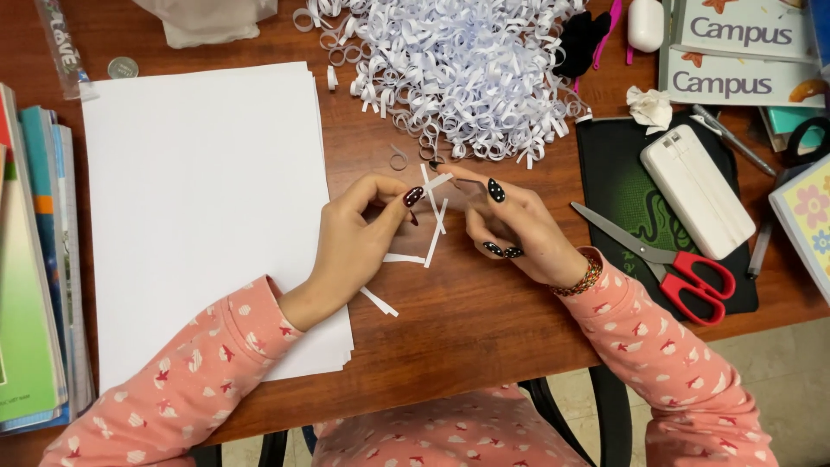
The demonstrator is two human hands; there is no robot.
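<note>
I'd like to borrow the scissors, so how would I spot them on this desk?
Look right of the person's right hand, at the black mat on the wooden desk. The scissors lie closed on it, the only red-handled thing, beside a white rectangular case.

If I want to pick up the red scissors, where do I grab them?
Probably by the red handle loops, coming in from the right, near the desk's edge. The scissors lie flat on the black mat with the blades slightly open and pointing up-left toward the right hand, so the handles are the safe end.
</note>
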